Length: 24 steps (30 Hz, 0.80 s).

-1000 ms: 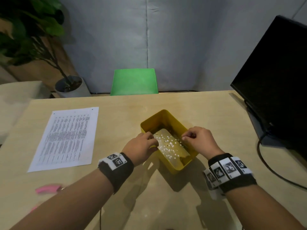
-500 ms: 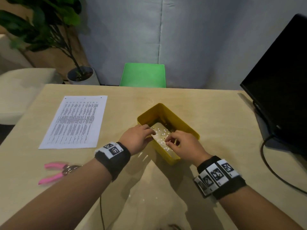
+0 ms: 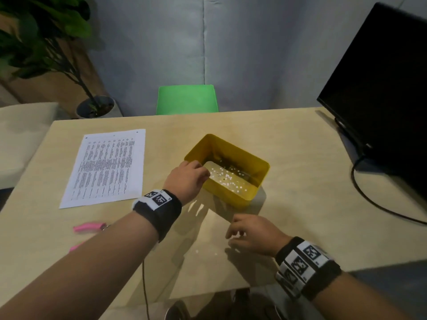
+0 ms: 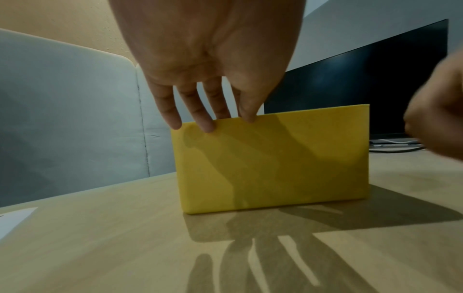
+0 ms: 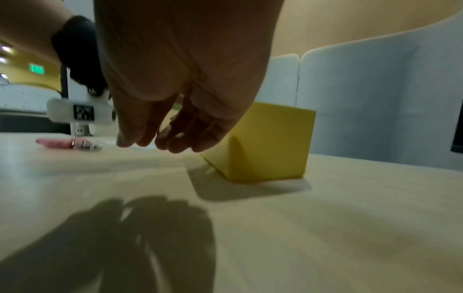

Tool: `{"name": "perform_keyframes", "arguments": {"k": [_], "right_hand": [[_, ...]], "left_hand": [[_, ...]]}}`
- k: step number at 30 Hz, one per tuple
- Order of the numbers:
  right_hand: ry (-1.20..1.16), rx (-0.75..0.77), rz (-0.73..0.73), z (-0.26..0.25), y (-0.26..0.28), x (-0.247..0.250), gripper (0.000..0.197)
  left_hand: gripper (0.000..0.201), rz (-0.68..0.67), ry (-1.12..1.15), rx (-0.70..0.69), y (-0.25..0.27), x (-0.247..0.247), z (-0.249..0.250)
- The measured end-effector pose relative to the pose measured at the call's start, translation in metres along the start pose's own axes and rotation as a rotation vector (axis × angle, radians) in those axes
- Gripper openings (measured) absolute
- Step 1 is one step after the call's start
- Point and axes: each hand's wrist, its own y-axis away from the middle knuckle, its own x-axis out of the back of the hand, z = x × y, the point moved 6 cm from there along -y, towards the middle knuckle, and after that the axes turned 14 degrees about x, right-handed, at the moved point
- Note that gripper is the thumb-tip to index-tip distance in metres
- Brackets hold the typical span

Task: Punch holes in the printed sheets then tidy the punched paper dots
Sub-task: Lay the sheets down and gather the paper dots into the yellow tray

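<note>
A yellow bin stands mid-table, with many white paper dots lying on a pale patch inside it. My left hand rests with straight fingers on the bin's near left rim. Nearer to me, my right hand hovers low over the table with fingers loosely curled and nothing visible in them. A few stray dots lie on the table left of it. The printed sheet lies flat at the left. A pink hole punch lies near my left forearm.
A black monitor stands at the right, and its cable runs across the table. Behind the far edge are a green chair and a potted plant. The table's near edge runs just behind my right wrist.
My right hand has left the bin and drawn back toward me over the table. My left hand stays at the bin's rim.
</note>
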Motion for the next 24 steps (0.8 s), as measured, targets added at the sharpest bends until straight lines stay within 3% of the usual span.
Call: {"name": "perform_keyframes", "arguments": {"k": [6,14,20,24], "right_hand": [[0.006,-0.17,-0.021,0.022,0.001,-0.031,0.028],[-0.109,-0.226,0.001,0.037,-0.008,-0.031,0.031],[-0.112,-0.149,0.052,0.041,-0.008,-0.025,0.021],[-0.027,-0.005,0.011,0.036,-0.012,-0.02,0.02]], "left_hand": [[0.027,0.005,0.012,0.02,0.014,0.0,-0.01],[0.026,0.016,0.024,0.05,0.015,0.0,-0.013],[0.027,0.018,0.042,0.107,0.009,0.002,-0.01],[0.027,0.019,0.042,0.119,0.006,0.001,-0.009]]}}
